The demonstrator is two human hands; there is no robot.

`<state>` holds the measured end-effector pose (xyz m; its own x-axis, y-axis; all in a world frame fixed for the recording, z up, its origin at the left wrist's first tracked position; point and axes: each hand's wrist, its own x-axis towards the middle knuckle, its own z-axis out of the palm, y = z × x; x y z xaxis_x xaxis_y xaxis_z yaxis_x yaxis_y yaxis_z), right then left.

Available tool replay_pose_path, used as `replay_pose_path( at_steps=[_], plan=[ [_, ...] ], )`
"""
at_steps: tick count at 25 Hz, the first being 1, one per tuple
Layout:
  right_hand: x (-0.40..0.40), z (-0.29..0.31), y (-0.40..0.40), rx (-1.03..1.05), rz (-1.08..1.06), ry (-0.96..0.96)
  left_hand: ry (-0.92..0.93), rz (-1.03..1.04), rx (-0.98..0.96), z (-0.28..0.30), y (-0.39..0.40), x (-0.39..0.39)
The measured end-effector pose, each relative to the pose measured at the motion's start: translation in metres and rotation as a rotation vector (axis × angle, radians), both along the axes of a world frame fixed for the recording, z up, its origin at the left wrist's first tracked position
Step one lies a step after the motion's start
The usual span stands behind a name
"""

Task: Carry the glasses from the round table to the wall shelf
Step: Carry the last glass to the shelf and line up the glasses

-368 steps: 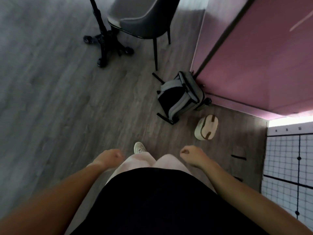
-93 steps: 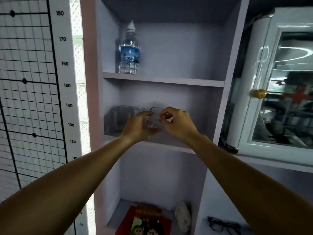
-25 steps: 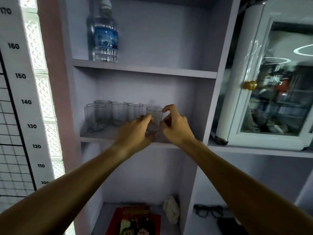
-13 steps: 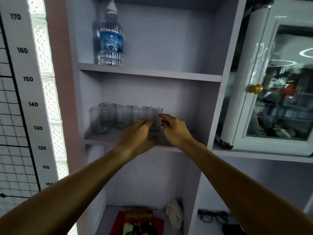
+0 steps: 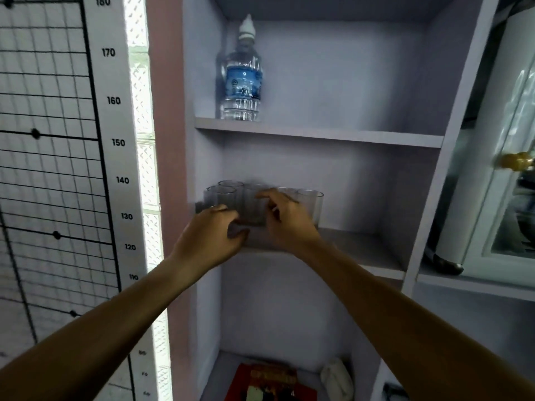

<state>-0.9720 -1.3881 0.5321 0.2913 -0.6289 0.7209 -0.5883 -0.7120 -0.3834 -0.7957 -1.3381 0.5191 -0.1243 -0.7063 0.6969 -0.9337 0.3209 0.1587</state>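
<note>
**Inspector:** Standing at the wall shelf, I count a cluster of clear tumblers on the middle board, packed rim to rim toward its left end; one more tumbler stands at the right of the group.

**Assistant:** And the hands?

**Inspector:** Left hand loosely curled just in front of the cluster, fingers part open, holding nothing that I can make out; right hand spread among the tumblers, fingertips at one in the middle; whether it grips or only nudges, I cannot tell, the frame being blurred there.

**Assistant:** Risks?

**Inspector:** Crowding, chiefly; a push on one tumbler would likely carry through to its neighbours, and glass against glass may chip; the front ones sit near the board's edge, so a wrist drawn back carelessly could sweep one off; the water bottle on the board above looks clear of it all.
</note>
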Motion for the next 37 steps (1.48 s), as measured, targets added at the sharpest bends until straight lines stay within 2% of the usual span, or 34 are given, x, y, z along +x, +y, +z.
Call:
replay_pose_path(
  at_steps=[4, 7, 11, 13, 16, 24, 28, 31, 37],
  plan=[
    [0.038, 0.005, 0.001, 0.158, 0.075, 0.072, 0.083, -0.007, -0.005, 0.0, 0.017, 0.017],
    [0.051, 0.01, -0.001, 0.189, 0.105, 0.085, 0.118, -0.011, -0.023, -0.002, 0.023, 0.02],
    [0.043, 0.018, 0.003, 0.118, 0.069, 0.11, 0.126, -0.035, -0.042, -0.008, 0.016, 0.02],
    [0.029, 0.019, 0.009, 0.05, 0.063, 0.103, 0.189, -0.058, -0.031, -0.007, 0.011, 0.014],
    [-0.007, 0.021, 0.022, 0.003, 0.066, 0.047, 0.24, -0.159, -0.063, -0.003, 0.001, -0.01],
    [-0.1, 0.022, 0.044, 0.054, -0.197, 0.049, 0.295, -0.389, -0.035, -0.006, -0.015, -0.106],
    [-0.122, 0.021, 0.049, 0.134, -0.34, 0.085, 0.282, -0.416, 0.054, -0.007, -0.027, -0.133],
    [-0.127, 0.02, 0.048, 0.168, -0.376, 0.094, 0.272, -0.426, 0.052, -0.006, -0.036, -0.142],
    [-0.125, 0.019, 0.041, 0.263, -0.369, -0.025, 0.226, -0.39, 0.054, -0.007, -0.047, -0.147]
  ],
)
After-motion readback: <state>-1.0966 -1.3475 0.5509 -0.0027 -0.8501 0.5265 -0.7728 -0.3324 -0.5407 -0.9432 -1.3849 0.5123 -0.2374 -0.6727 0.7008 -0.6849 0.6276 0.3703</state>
